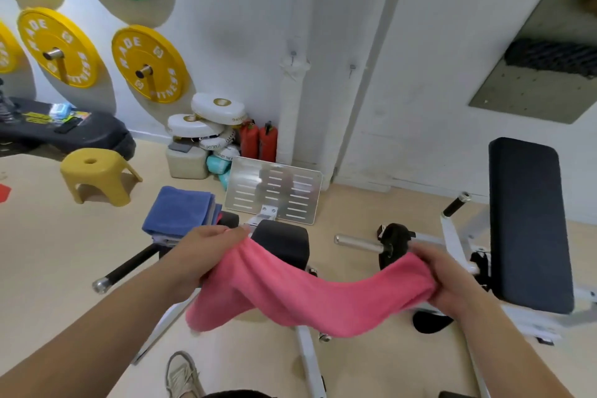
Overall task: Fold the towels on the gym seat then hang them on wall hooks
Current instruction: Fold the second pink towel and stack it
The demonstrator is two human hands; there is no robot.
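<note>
A pink towel (310,294) sags in the air between my two hands, above the white frame of a gym machine. My left hand (206,252) grips its left end and my right hand (449,278) grips its right end. A stack of folded towels with a blue towel (177,212) on top lies to the left, just beyond my left hand. A black padded seat (284,241) shows behind the pink towel. Two small wall hooks (293,56) (352,69) stick out of the white wall ahead, both bare.
A black bench pad (526,220) on a white frame stands at right. A metal footplate (274,192) leans near the wall. A yellow stool (97,176), white pads, red extinguishers (258,140) and wall-mounted yellow weight plates (148,64) are at left. My shoe (182,375) is on the beige floor.
</note>
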